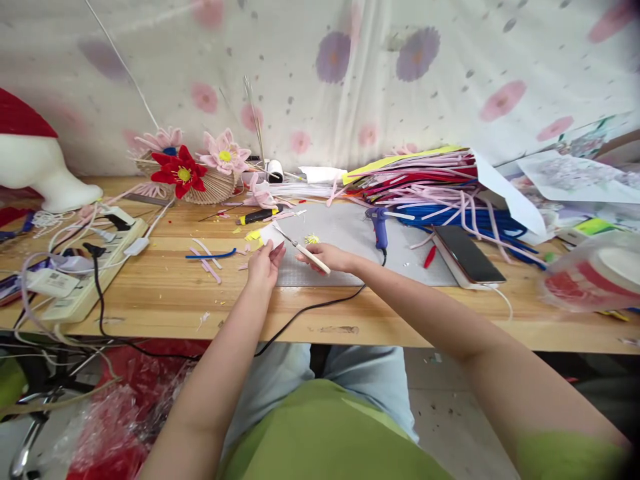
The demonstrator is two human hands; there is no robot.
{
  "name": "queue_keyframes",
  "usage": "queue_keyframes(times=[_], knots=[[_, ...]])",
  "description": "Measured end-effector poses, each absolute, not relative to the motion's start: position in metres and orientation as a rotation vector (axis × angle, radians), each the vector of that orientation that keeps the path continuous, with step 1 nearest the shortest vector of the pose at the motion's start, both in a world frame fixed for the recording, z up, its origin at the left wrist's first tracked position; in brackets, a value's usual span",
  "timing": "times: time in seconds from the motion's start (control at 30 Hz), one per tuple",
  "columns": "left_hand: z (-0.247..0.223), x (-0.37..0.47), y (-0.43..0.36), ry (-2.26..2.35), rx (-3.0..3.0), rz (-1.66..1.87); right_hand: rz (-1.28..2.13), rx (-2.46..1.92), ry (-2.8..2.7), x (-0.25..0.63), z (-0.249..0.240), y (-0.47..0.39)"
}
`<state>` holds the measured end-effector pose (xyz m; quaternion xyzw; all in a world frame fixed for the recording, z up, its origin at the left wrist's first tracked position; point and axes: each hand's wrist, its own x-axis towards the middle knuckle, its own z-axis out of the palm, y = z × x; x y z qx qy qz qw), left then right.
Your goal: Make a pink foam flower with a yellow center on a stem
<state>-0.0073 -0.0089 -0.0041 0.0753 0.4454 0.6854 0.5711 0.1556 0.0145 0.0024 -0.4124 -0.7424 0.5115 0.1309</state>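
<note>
My left hand (265, 267) pinches a small piece of white paper (271, 233) over the left part of the grey cutting mat (330, 220). In my right hand (331, 257) is a pair of scissors (314, 259) with pale handles; its metal blades point at the paper. Whether the blades touch it I cannot tell. Just beyond my right hand lies a small yellow tuft (311, 239). Yellow scraps (253, 235) lie by the paper, and a black and yellow utility knife (257, 216) rests behind them.
A blue glue gun (380, 227) lies on the mat, its black cord trailing to the power strip (95, 267). A phone (470, 253) and bundles of pipe cleaners (450, 180) are at right. Fuzzy flowers (180, 173), a blue pipe cleaner (211, 255) and a plastic tub (595, 273) are also there.
</note>
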Motion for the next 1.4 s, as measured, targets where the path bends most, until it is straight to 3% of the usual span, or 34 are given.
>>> queue_keyframes(times=[0.5,1.4], knots=[[-0.006,-0.008,-0.015,1.217,0.477,1.452,1.708,-1.115,-1.978,0.161,0.010,0.010],[0.004,-0.032,-0.011,1.345,0.603,1.382,1.700,-1.054,-2.176,0.186,0.005,0.028]])
